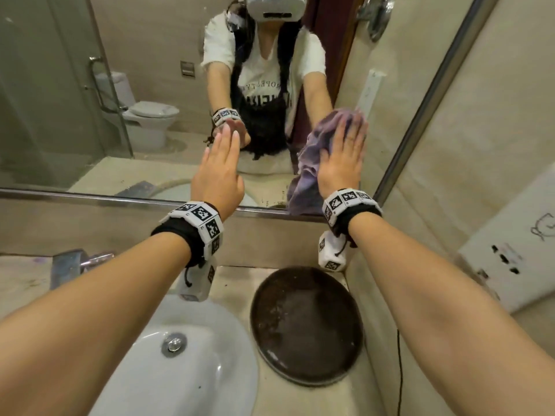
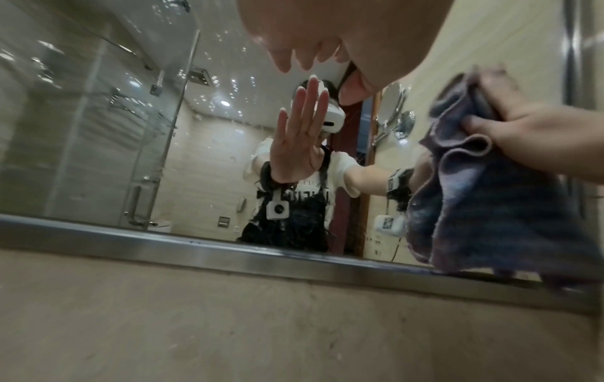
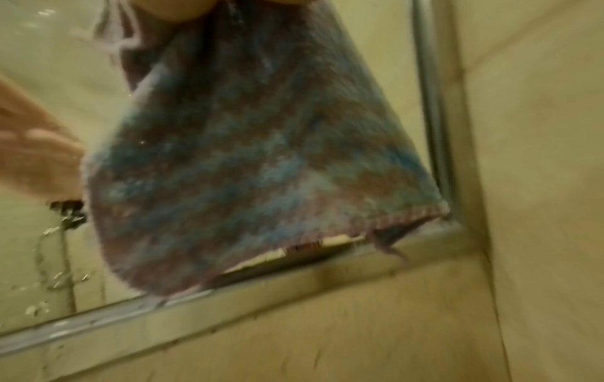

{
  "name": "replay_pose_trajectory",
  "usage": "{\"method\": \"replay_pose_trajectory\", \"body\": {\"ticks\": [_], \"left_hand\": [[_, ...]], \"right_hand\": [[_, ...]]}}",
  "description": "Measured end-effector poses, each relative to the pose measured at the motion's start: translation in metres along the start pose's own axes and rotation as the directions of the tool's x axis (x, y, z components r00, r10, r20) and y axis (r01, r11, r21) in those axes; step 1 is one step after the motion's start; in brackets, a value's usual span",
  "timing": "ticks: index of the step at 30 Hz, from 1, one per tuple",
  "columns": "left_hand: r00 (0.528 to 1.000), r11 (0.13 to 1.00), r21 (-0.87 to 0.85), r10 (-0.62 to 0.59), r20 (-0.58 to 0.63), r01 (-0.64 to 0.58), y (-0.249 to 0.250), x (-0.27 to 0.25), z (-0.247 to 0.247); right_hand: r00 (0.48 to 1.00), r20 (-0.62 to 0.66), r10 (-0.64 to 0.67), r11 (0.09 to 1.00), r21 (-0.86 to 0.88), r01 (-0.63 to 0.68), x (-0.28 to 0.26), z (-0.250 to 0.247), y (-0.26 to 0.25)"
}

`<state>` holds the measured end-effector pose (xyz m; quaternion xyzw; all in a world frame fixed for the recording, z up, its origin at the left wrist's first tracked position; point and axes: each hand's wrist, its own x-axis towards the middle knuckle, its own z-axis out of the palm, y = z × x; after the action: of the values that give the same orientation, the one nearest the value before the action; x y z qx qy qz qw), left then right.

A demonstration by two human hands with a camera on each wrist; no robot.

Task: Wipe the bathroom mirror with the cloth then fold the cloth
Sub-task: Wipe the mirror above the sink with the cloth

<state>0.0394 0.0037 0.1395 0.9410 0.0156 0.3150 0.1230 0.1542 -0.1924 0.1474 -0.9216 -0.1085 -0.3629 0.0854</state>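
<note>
The bathroom mirror [image 1: 150, 115] fills the wall ahead and reflects me. My left hand [image 1: 223, 145] lies flat against the glass near the middle, fingers straight, holding nothing. My right hand [image 1: 345, 154] presses a purple-blue cloth [image 1: 306, 175] onto the glass near the mirror's lower right corner, fingers straight over it. The cloth hangs down to the bottom frame. In the left wrist view the left hand [image 2: 314, 51] meets its reflection, with the right hand [image 2: 529, 134] on the bunched cloth [image 2: 490, 206] at the right. The right wrist view shows the cloth [image 3: 261, 155] hanging to the frame corner.
A steel frame [image 1: 90, 195] edges the mirror below and on the right. Under my arms are a white sink [image 1: 192, 370], a faucet [image 1: 69, 265] and a dark round tray [image 1: 306, 325]. A side wall with a socket panel [image 1: 510, 259] stands close on the right. Water drops [image 3: 49, 279] cling to the glass.
</note>
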Motion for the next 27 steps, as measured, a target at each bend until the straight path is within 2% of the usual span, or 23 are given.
{"method": "replay_pose_trajectory", "body": {"ticks": [1,3,4,5,6,8,9,10,11,13,15,16,17,18,20,21,22,23,24,25,26,27], "left_hand": [[1.0,1.0,-0.003,0.011,0.0,-0.011,0.002,0.0,0.002],[0.999,0.999,-0.018,0.03,-0.009,-0.031,0.002,-0.001,0.005],[0.999,0.999,-0.024,0.035,-0.021,-0.035,0.0,-0.002,0.006],[0.999,0.999,-0.027,0.035,-0.038,-0.036,-0.003,-0.002,0.007],[0.998,0.999,-0.028,0.033,-0.054,-0.034,-0.006,-0.003,0.006],[0.997,1.0,-0.02,0.015,-0.076,-0.017,-0.013,-0.005,0.005],[0.997,1.0,-0.01,0.006,-0.08,-0.007,-0.016,-0.006,0.005],[0.997,1.0,-0.001,-0.003,-0.081,0.003,-0.02,-0.007,0.004],[0.997,1.0,-0.002,-0.012,-0.083,0.012,-0.023,-0.008,0.004],[0.996,1.0,-0.018,-0.026,-0.088,0.025,-0.031,-0.009,0.005],[0.996,0.999,-0.02,-0.032,-0.088,0.03,-0.036,-0.011,0.009],[0.996,0.999,-0.019,-0.034,-0.087,0.033,-0.036,-0.012,0.012],[0.996,0.999,-0.021,-0.041,-0.084,0.039,-0.035,-0.014,0.015],[0.996,0.998,-0.026,-0.053,-0.077,0.051,-0.032,-0.015,0.018],[0.995,0.996,-0.048,-0.08,-0.061,0.077,-0.024,-0.017,0.024],[0.996,0.996,-0.062,-0.073,-0.06,0.069,-0.019,-0.018,0.027],[0.997,0.996,-0.075,-0.052,-0.064,0.047,-0.014,-0.018,0.031],[0.997,0.996,-0.085,-0.029,-0.071,0.023,-0.01,-0.019,0.033],[0.997,0.996,-0.093,-0.013,-0.073,0.006,-0.006,-0.019,0.036],[0.998,0.995,-0.099,-0.004,-0.07,-0.003,-0.003,-0.019,0.039],[0.998,0.994,-0.105,0.001,-0.062,-0.007,0.0,-0.02,0.041],[0.999,0.994,-0.108,0.004,-0.054,-0.01,0.001,-0.02,0.042]], "right_hand": [[0.983,0.001,0.183,0.983,0.03,-0.183,-0.006,0.002,0.003],[0.888,0.043,0.458,0.881,0.116,-0.46,-0.012,0.005,-0.001],[0.853,0.067,0.517,0.839,0.16,-0.521,-0.013,0.005,-0.007],[0.845,0.079,0.529,0.823,0.193,-0.534,-0.013,0.004,-0.015],[0.863,0.079,0.499,0.841,0.194,-0.505,-0.012,0.005,-0.024],[0.947,0.081,0.312,0.94,0.118,-0.32,-0.015,0.006,-0.042],[0.984,0.086,0.154,0.985,0.069,-0.16,-0.019,0.008,-0.05],[0.993,0.119,-0.021,0.999,0.029,0.018,-0.025,0.011,-0.058],[0.965,0.179,-0.189,0.982,0.009,0.191,-0.032,0.017,-0.064],[0.849,0.282,-0.448,0.886,0.013,0.463,-0.045,0.028,-0.07],[0.753,0.311,-0.58,0.797,0.025,0.603,-0.05,0.033,-0.064],[0.741,0.314,-0.593,0.785,0.023,0.619,-0.05,0.034,-0.058],[0.765,0.307,-0.567,0.805,0.009,0.593,-0.05,0.034,-0.05],[0.814,0.292,-0.502,0.851,-0.002,0.525,-0.049,0.032,-0.042],[0.931,0.255,-0.261,0.964,0.014,0.267,-0.05,0.028,-0.025],[0.964,0.242,-0.105,0.994,0.043,0.098,-0.052,0.028,-0.015],[0.969,0.237,0.065,0.993,0.083,-0.086,-0.055,0.028,-0.006],[0.943,0.24,0.23,0.955,0.128,-0.266,-0.058,0.03,0.004],[0.895,0.25,0.37,0.896,0.16,-0.415,-0.06,0.032,0.012],[0.849,0.26,0.461,0.842,0.176,-0.511,-0.061,0.033,0.019],[0.824,0.269,0.498,0.816,0.177,-0.551,-0.062,0.033,0.023],[0.825,0.269,0.498,0.816,0.177,-0.55,-0.062,0.033,0.023]]}}
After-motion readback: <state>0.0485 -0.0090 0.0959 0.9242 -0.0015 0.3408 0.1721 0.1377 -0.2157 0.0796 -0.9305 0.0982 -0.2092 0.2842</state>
